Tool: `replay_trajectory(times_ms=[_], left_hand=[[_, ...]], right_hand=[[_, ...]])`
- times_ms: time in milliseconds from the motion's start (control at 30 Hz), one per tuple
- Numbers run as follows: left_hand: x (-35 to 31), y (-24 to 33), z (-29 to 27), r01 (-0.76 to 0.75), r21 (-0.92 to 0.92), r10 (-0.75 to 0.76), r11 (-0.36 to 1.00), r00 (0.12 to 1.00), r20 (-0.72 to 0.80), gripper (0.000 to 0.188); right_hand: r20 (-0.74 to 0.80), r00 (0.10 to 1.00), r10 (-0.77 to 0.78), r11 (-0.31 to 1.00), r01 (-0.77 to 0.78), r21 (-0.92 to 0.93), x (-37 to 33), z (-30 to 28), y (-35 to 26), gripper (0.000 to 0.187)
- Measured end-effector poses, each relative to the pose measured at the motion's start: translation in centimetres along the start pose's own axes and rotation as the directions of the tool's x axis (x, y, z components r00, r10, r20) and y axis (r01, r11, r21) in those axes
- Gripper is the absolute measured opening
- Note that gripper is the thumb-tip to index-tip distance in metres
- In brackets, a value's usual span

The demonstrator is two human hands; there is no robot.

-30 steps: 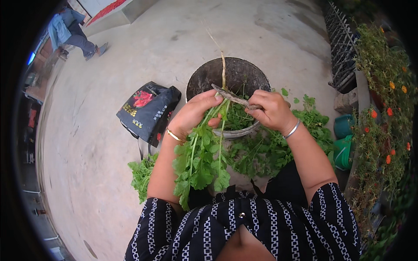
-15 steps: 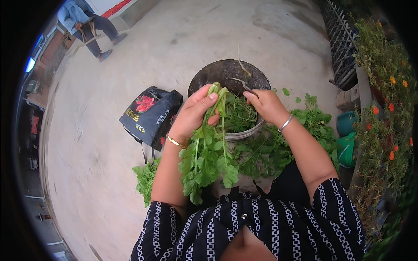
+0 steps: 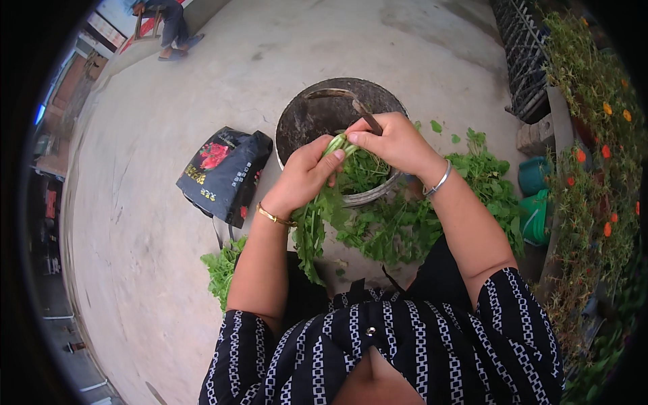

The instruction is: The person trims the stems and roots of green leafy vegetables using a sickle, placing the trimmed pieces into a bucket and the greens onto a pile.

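My left hand is closed round a bunch of leafy greens, with the pale stem ends up and the leaves hanging below. At those stem ends, the thumb and fingers of my right hand pinch close beside my left fingers. My right hand also grips the dark handle of a small sickle, whose curved blade points away to the left. Both hands are over the near side of a dark round bucket, which has cut greens in it.
Loose greens lie on the ground to the right of the bucket, and more greens at the left. A black bag stands left of the bucket. Green containers and flowering plants line the right. Far left, a person's legs show.
My right hand has come left to the stem ends, and the sickle blade has swung up and left. The bunch now hangs lower behind my left hand. The person at far left has moved away.
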State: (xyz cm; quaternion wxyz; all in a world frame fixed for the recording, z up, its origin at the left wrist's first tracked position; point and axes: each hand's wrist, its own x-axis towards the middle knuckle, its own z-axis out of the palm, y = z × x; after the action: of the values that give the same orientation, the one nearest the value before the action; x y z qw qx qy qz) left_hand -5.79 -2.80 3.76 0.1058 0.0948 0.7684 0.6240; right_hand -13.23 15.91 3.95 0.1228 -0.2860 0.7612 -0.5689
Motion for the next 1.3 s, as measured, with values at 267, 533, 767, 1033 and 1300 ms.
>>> replay_trajectory(times_ms=[267,533,767,1033,1300], left_hand=[[0.2,0.3,0.0,0.053,-0.161,-0.048,0.986,0.998,0.033,0.020],[0.1,0.5,0.2,-0.011,0.234,0.024,0.972,0.998,-0.052,0.024],[0.0,0.3,0.6,-0.077,0.391,0.167,0.917,0.965,-0.201,0.030],[0.6,-0.2,1.0,-0.267,0.509,0.423,0.819,0.879,-0.219,0.024],[-0.7,-0.6,-3.8,-0.199,-0.460,0.068,0.865,0.956,-0.285,0.019]], right_hand=[[-0.083,0.995,0.060,0.998,-0.061,-0.013,0.0,-0.6,-0.2,0.026],[0.044,0.997,0.057,0.988,-0.050,-0.148,0.0,-0.2,0.1,0.019],[0.049,0.945,0.324,0.863,-0.316,0.395,0.3,0.8,0.5,0.019],[0.207,0.897,0.389,0.567,-0.411,0.714,0.2,1.4,0.6,0.020],[-0.247,0.895,0.371,0.796,-0.169,0.581,1.3,-0.8,1.5,0.020]])
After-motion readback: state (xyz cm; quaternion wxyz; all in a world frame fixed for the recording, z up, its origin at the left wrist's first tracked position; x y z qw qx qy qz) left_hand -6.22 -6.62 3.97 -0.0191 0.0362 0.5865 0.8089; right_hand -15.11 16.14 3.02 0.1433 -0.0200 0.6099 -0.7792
